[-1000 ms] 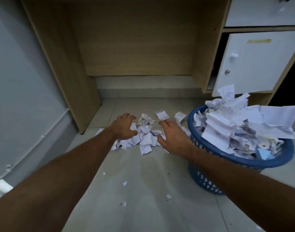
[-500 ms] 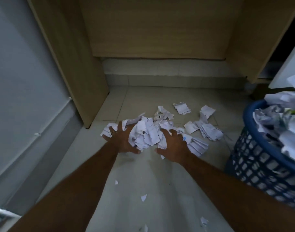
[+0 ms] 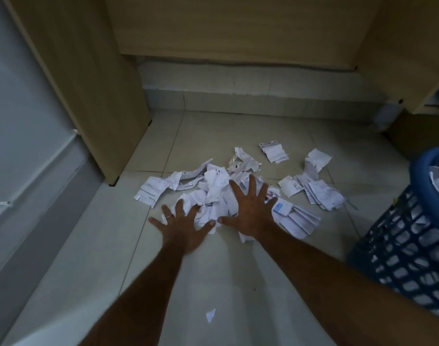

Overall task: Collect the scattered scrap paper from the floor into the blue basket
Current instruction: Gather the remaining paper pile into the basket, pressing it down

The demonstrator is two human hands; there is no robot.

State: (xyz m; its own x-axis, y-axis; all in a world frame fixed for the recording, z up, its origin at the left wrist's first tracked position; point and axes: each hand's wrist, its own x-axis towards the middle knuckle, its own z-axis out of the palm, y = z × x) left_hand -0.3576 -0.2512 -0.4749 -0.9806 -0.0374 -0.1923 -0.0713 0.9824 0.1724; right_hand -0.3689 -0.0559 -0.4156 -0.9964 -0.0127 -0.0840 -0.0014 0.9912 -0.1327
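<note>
— Pressing down on the heap of scrap paper (image 3: 214, 196), were both hands seen flat?

— Yes. The left hand (image 3: 182, 227) was laid palm-down with its fingers spread straight, the fingertips placed on the near left edge of the heap; a ring (image 3: 169, 216) was worn on one finger. The right hand (image 3: 250, 211) was spread likewise on the middle of the heap, fingers straight and fanned, nothing being gripped by either.

— Where was the paper found?

— On the tiled floor (image 3: 213, 275), in the knee space of a wooden desk (image 3: 83, 78), nearer its left panel than its right. A second, smaller cluster of slips (image 3: 315, 191) was scattered to the right of the heap, between it and the blue basket (image 3: 410, 245). One slip (image 3: 274, 152) was seen apart, farther back toward the skirting. A tiny torn bit (image 3: 210, 315) was left on the floor near the bottom edge, between the two forearms.

— And the basket?

— It was stood at the right edge of the floor, cut off by the frame, with paper seen piled inside through its lattice wall
</note>
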